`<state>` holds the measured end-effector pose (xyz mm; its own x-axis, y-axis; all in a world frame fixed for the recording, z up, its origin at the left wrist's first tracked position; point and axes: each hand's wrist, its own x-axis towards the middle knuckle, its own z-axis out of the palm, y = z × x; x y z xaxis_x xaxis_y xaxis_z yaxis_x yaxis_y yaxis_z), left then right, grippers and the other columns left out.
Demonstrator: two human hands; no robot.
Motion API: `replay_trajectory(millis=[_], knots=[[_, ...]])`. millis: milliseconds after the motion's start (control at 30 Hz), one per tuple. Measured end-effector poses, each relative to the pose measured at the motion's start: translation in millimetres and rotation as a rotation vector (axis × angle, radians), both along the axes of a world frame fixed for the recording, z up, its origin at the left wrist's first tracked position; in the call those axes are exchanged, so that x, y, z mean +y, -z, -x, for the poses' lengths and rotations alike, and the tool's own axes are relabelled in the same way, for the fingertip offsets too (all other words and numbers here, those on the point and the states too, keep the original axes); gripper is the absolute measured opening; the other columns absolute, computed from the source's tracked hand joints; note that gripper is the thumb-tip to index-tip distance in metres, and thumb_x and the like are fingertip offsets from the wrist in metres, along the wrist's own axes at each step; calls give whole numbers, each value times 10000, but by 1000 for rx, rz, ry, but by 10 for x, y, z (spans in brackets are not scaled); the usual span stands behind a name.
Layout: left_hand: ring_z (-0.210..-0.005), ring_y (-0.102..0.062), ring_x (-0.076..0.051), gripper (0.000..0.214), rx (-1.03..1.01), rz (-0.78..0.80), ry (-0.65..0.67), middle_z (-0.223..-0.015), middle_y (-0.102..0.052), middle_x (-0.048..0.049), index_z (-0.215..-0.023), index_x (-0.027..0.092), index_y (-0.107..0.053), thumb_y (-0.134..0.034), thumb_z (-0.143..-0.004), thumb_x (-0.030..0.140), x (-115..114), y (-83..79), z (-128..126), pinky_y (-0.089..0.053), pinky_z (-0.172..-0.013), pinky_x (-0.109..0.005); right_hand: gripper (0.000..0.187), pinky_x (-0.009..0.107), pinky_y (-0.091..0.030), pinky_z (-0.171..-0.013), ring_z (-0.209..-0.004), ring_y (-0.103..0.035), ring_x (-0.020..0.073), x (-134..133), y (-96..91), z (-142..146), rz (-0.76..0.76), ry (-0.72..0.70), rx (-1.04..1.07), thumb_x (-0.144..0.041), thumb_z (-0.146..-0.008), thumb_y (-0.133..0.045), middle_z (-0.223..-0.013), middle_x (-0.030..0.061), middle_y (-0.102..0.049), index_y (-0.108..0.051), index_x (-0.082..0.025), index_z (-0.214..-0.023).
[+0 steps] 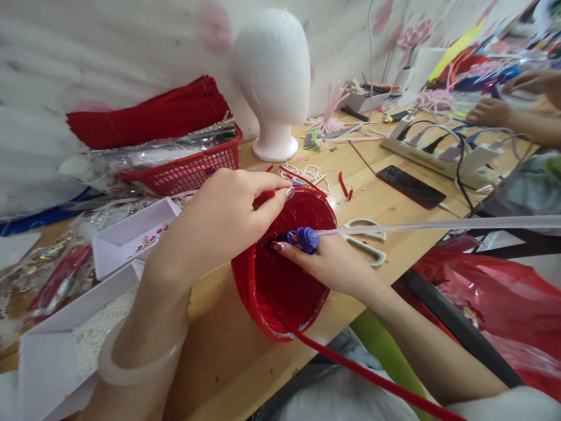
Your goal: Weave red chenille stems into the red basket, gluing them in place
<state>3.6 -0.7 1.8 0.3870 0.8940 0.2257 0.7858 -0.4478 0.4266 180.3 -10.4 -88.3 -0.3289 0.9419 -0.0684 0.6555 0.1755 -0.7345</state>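
A hollow red fuzzy cap [291, 298] lies tilted on the table with its opening toward me, pale glue along its rim. At the far upper rim, my left hand [232, 210] pinches its edge between thumb and fingers. A small blue bit shows beside those fingertips. My right hand [328, 260] reaches into the opening and grips a blue glue gun [307, 240], whose front is hidden inside. From its back a long clear glue stick [421, 226] runs to the right. A red fuzzy strip [350, 365] trails from the lower rim toward me.
A white foam head [276, 76] stands behind the cap. Red fuzzy stems [149, 111] lie over a red basket [188, 169]. Scissors [372, 254], a phone [412, 186] and a power strip [438, 158] are right; bead boxes [56, 351] are left. Another person's hands [495, 111] are far right.
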Motion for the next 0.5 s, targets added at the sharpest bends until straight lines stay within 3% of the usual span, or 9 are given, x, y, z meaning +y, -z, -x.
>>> replay_trajectory(millis=[200, 500], knots=[[-931, -693, -188, 317, -1, 12, 1, -1090, -754, 13, -1111, 259, -737, -474, -940, 304, 1, -4, -9, -486, -857, -287, 275, 339, -479, -825, -930, -659, 234, -1, -8, -34, -36, -8, 5, -524, -887, -588, -998, 22, -741, -682, -268, -920], [-990, -690, -191, 339, -4, 36, 3, -1115, -748, 19, -1163, 272, -712, -455, -947, 316, -13, -11, -20, -506, -866, -282, 308, 308, -477, -705, -837, -656, 223, -27, -31, -54, 34, -17, -23, -534, -877, -587, -909, 33, -738, -690, -244, -862]])
